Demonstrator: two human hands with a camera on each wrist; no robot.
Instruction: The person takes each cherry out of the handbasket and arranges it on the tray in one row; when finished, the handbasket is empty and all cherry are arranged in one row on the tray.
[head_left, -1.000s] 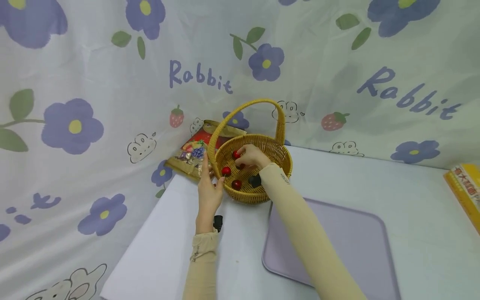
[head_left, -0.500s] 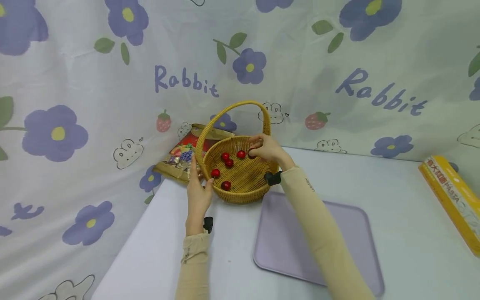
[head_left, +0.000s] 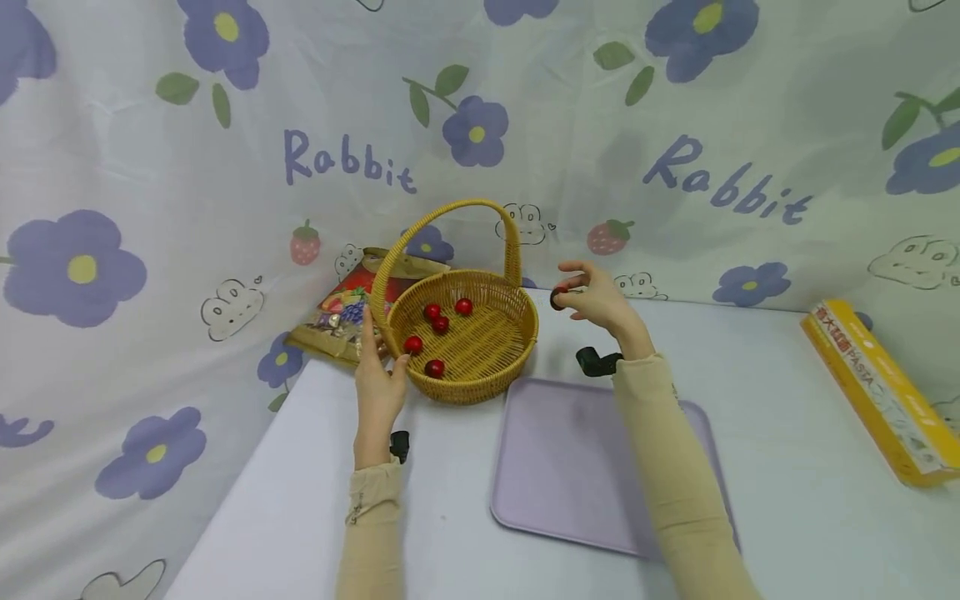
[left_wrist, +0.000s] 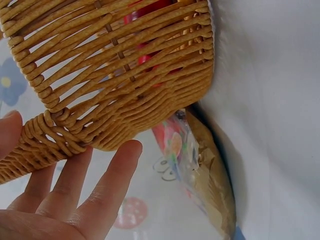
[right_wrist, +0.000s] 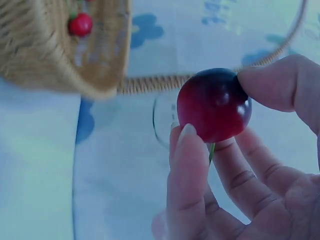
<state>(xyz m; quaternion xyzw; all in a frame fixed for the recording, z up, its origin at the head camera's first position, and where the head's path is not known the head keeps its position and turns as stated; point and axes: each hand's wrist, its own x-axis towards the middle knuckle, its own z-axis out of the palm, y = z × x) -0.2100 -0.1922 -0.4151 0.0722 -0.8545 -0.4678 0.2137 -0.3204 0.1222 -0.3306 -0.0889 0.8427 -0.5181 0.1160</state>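
My right hand pinches a dark red cherry between thumb and fingers, above the table to the right of the wicker basket. A green stem hangs under that cherry in the right wrist view. Several red cherries lie inside the basket, mostly towards its left side. At the basket's left side is my left hand; its straight fingers touch the wicker near the base of the handle. Some of those fingertips are hidden behind the handle base.
A lilac tray lies on the white table, in front of the basket and partly under my right forearm. A printed brown bag leans behind the basket's left. A yellow pasta box stands at the right. Patterned cloth hangs behind.
My right hand has lifted a cherry out of the basket and moved right, past the rim. My left hand stays at the basket's left side. The head view has turned slightly right.
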